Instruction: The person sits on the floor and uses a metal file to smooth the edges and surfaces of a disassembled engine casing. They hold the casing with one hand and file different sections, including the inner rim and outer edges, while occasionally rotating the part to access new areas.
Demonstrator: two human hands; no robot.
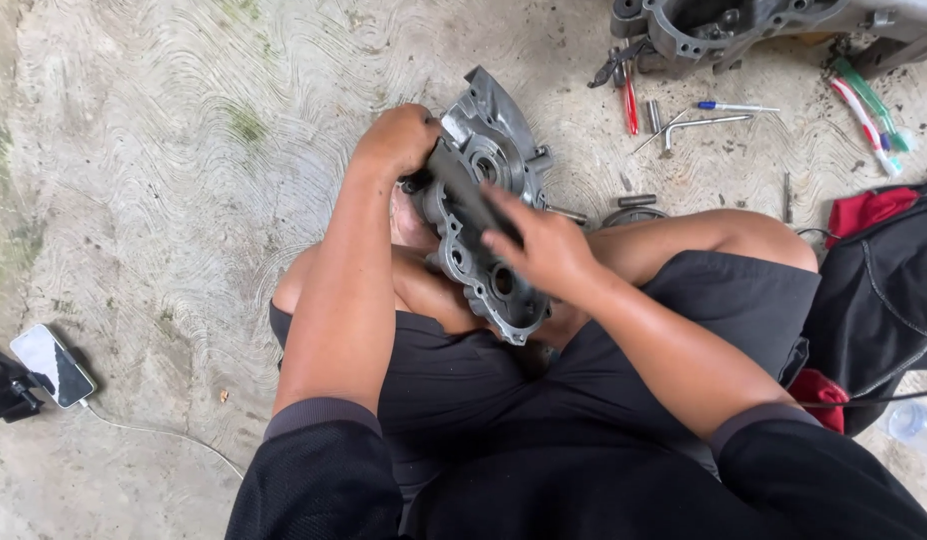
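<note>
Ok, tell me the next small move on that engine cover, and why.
Probably slide the dark flat block a little further along the grey engine cover. The right hand presses the block flat against the cover's face, while the left hand grips the cover's top edge, steadying it over the knees. The lower face lies uncovered by the block.

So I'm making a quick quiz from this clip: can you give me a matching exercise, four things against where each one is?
Things:
1. engine cover
2. phone
3. plastic bottle
4. L-shaped wrench

Places:
A. lower right edge, by the black bag
B. on the concrete at lower left, cable attached
C. on the person's knees, between left hand and right hand
D. on the floor at upper right, among tools

Pairs: 1-C, 2-B, 3-A, 4-D
</note>
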